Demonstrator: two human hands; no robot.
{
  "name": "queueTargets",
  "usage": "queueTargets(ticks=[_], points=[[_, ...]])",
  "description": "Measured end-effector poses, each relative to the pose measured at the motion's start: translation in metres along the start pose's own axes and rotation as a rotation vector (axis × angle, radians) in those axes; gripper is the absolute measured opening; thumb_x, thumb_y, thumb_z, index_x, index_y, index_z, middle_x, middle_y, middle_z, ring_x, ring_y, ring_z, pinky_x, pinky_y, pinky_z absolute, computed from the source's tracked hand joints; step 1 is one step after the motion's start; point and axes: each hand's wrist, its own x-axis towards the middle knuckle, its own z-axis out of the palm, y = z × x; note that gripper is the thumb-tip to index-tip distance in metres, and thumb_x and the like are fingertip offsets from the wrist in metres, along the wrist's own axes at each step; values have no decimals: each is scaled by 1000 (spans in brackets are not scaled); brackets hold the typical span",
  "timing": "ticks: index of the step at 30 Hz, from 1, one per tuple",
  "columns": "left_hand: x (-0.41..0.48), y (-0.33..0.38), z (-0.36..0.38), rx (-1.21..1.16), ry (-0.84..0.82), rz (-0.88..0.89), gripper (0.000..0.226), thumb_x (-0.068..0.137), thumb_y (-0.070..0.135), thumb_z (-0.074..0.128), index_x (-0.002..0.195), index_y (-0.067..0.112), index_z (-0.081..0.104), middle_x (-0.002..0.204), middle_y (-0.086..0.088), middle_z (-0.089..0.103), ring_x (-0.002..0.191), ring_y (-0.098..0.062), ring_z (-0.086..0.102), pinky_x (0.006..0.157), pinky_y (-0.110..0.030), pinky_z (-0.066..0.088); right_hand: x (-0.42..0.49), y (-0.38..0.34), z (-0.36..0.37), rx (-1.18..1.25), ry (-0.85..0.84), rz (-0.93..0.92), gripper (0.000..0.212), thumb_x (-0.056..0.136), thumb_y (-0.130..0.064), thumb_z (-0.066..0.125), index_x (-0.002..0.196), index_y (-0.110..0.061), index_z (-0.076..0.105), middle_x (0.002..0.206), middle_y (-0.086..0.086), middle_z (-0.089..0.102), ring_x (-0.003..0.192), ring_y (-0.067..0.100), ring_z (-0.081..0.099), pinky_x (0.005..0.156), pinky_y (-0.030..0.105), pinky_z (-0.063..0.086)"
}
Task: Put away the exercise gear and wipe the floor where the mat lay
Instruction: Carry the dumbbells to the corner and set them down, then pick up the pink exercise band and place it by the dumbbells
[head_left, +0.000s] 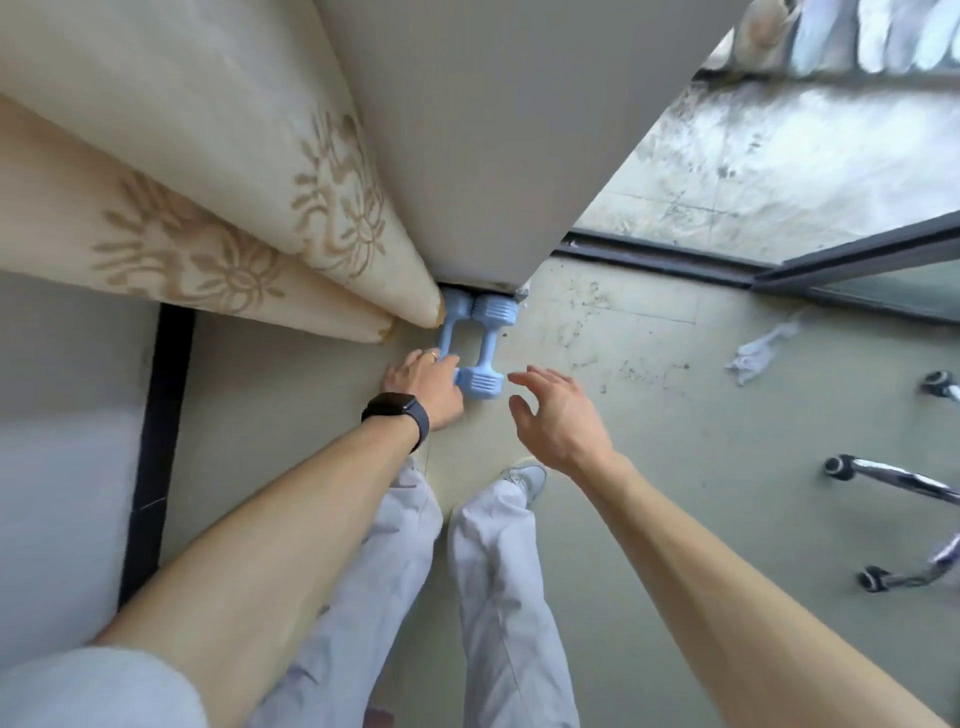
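Two light blue dumbbells lie side by side on the floor at the foot of a wall corner. My left hand (423, 382) covers the near end of the left dumbbell (448, 332), its fingers around the head. The right dumbbell (487, 351) lies free, its near head showing between my hands. Just right of that head my right hand (558, 413) hovers with fingers spread, holding nothing. A crumpled white cloth (758, 353) lies on the floor further right.
A cream patterned curtain (218, 228) hangs down to the floor left of the dumbbells. A sliding door track (654, 254) and a dirty balcony floor lie beyond at the right. Chrome chair legs with casters (893, 480) stand at the right edge.
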Motion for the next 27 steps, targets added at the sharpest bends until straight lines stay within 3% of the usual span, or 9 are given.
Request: queueTargets(ticks=[5, 10, 15, 19, 22, 27], points=[[-100, 26, -110, -15, 114, 96, 56, 90, 29, 48, 145, 28, 44, 151, -1, 43, 138, -26, 39, 110, -39, 33, -94, -58, -86, 56, 112, -28, 42, 99, -31, 51, 142, -31, 51, 154, -1, 43, 147, 19, 27, 118, 30, 20], [-202, 48, -195, -75, 284, 216, 58, 90, 32, 48, 148, 30, 41, 154, -2, 41, 141, -25, 36, 114, -40, 33, -184, -112, -157, 25, 314, -117, 40, 99, -39, 51, 139, -38, 52, 154, -12, 42, 147, 15, 24, 118, 38, 26], [-290, 58, -243, -147, 507, 264, 54, 96, 24, 53, 148, 21, 43, 152, -5, 43, 141, -24, 34, 112, -28, 20, -242, -144, -208, -26, 503, -358, 37, 98, -43, 53, 135, -41, 57, 149, -13, 48, 145, 16, 31, 116, 42, 31], [-346, 46, -249, -104, 748, 164, 49, 93, 28, 53, 142, 28, 51, 147, 3, 50, 136, -19, 41, 109, -36, 36, -266, -162, -244, -130, 553, -607, 40, 98, -48, 46, 135, -39, 57, 147, -11, 51, 143, 19, 35, 114, 46, 36], [-392, 31, -238, -132, 876, 10, 50, 88, 33, 49, 137, 26, 57, 141, 0, 57, 131, -24, 49, 107, -42, 40, -283, -173, -258, -234, 543, -803, 39, 98, -46, 50, 136, -38, 56, 146, -10, 52, 143, 21, 37, 114, 45, 36], [-484, 18, -182, -220, 1030, -279, 53, 86, 36, 46, 135, 25, 60, 138, -3, 59, 129, -26, 52, 106, -40, 40, -315, -175, -251, -311, 477, -1075, 41, 98, -50, 48, 136, -37, 56, 144, -11, 54, 139, 22, 43, 110, 48, 40]])
